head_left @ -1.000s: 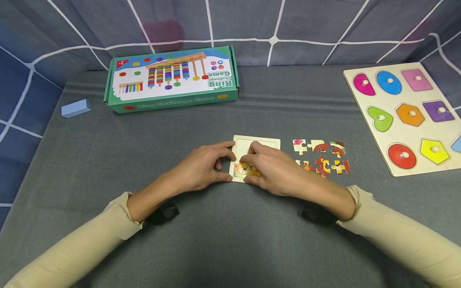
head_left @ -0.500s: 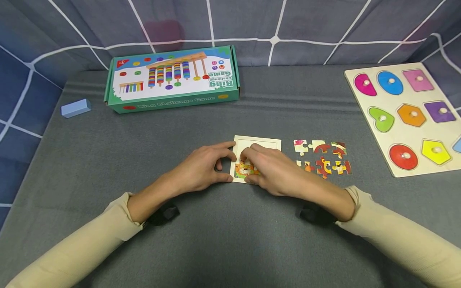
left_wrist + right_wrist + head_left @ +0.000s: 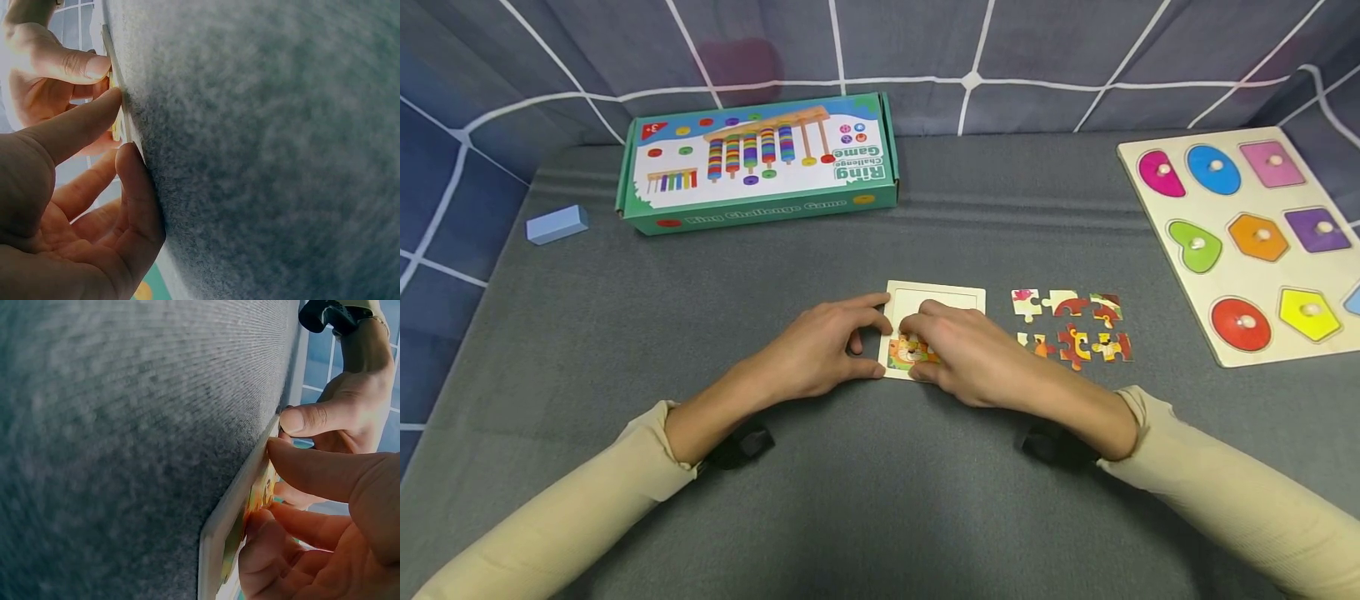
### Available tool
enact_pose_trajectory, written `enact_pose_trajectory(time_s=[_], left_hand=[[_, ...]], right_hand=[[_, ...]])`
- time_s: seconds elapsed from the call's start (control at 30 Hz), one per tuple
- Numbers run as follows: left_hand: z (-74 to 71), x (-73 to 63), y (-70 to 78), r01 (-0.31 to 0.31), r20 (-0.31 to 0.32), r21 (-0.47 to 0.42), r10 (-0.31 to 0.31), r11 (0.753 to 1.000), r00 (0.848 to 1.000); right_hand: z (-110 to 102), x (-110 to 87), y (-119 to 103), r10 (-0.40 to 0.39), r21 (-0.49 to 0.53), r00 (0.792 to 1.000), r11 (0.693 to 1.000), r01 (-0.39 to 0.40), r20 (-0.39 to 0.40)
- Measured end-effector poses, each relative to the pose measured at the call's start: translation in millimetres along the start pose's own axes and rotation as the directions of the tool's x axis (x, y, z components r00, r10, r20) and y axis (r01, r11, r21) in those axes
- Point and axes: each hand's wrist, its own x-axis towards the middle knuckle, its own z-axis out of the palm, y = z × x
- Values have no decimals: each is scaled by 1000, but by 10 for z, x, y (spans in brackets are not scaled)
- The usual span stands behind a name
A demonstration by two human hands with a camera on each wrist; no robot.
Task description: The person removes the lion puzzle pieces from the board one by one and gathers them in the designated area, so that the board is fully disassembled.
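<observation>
A small square wooden puzzle tray lies flat in the middle of the head view, with jigsaw pieces showing an orange animal face along its near side. At its left edge my left hand grips the tray, thumb at the near corner and fingertips further up. Over the tray's right part, my right hand pinches a puzzle piece with curled fingers; that piece is mostly covered by the hand. The right wrist view shows the right thumb at the tray's rim and the fingertips on the coloured pieces.
Several loose jigsaw pieces lie in two rows right of the tray. Farther right is a wooden peg board with coloured shapes. A green Ring Challenge Game box stands at the back, with a blue block to its left.
The right fingers have shifted slightly over the pieces, uncovering a bit more of the animal face. The left hand stays at the tray's edge.
</observation>
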Motion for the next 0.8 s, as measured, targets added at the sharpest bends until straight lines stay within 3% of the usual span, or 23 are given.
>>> enact_pose_trajectory(time_s=[0.8], left_hand=[[3,3,-9,3,3,7,-3,1000,1000]], right_hand=[[-12,-15,8,-37,20,997,999,38,-62]])
